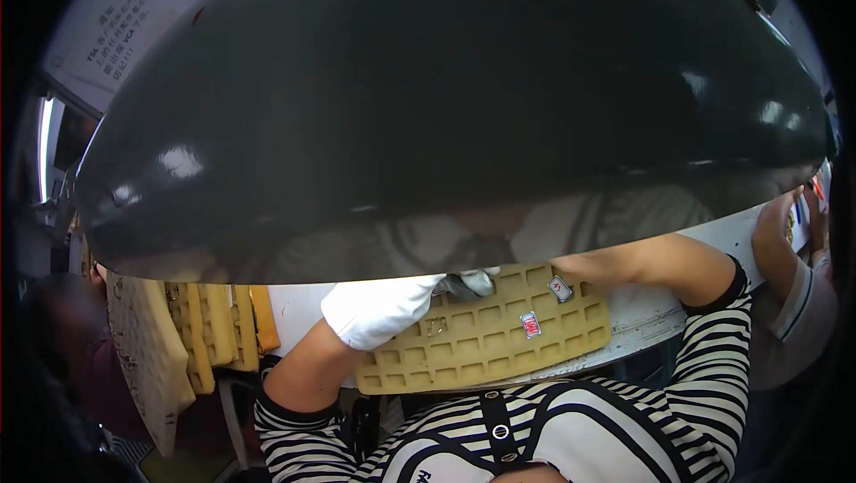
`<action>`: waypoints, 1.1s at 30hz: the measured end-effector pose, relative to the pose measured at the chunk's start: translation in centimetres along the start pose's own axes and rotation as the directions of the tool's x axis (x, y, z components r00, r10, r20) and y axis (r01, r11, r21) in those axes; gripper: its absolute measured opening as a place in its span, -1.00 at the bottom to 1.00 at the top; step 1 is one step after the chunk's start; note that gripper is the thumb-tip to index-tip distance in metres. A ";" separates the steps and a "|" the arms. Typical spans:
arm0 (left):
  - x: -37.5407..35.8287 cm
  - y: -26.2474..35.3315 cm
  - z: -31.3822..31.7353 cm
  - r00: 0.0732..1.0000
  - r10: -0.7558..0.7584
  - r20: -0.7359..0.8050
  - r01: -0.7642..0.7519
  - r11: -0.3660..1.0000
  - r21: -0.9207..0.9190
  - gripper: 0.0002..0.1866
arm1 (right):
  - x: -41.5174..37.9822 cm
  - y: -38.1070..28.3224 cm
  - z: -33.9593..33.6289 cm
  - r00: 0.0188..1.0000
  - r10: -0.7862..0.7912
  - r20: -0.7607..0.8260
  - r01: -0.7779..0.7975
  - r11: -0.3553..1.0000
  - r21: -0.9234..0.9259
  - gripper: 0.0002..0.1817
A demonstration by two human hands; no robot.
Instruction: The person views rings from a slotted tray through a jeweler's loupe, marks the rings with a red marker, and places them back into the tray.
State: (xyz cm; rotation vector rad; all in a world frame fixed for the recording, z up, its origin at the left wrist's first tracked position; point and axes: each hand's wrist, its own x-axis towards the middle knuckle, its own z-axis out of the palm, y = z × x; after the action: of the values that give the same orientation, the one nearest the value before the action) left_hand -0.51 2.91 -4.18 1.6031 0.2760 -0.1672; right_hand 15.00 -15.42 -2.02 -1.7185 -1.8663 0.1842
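My left hand [383,309] wears a white glove and reaches over a yellow tray of square pockets [481,367]. Its fingers are partly hidden under the big dark lamp shade [446,108]. White fingertips curl beside a small dark grey shape [459,288], too covered to name. My right forearm [633,260] runs in from the right, and its hand is lost behind the shade. A small wiry metal piece [436,327] lies in a pocket near my left hand. Two small tags rest on the tray: a red and white one [530,324] and a grey one [559,288].
The shade hides most of the space ahead. More yellow pocketed trays [209,322] stand on edge at the left, beside an orange one [264,318]. At the right, another person's arm [774,238] rests by the white tabletop [646,321]. A printed notice [116,33] hangs upper left.
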 end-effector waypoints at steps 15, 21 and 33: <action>-0.2 -2.1 -0.3 0.996 -0.011 -0.091 0.015 0.999 0.049 -0.72 | -0.6 1.9 0.9 0.877 0.424 0.226 -0.480 0.744 0.465 -0.75; -0.9 3.1 1.4 0.985 -0.173 -0.005 0.167 0.956 -0.240 -0.71 | -1.5 3.5 2.6 0.820 0.509 0.260 -0.562 0.634 0.531 -0.69; -0.5 3.8 1.5 0.963 -0.257 -0.083 0.252 0.966 -0.064 -0.76 | 0.0 3.8 0.7 0.798 0.365 0.479 -0.585 0.660 0.472 -0.60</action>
State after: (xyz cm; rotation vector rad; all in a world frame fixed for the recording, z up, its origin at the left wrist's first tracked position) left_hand 0.12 1.29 -0.49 1.5209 0.5537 -0.2831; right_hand 17.94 -14.63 -4.36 -1.7256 -1.2708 1.2411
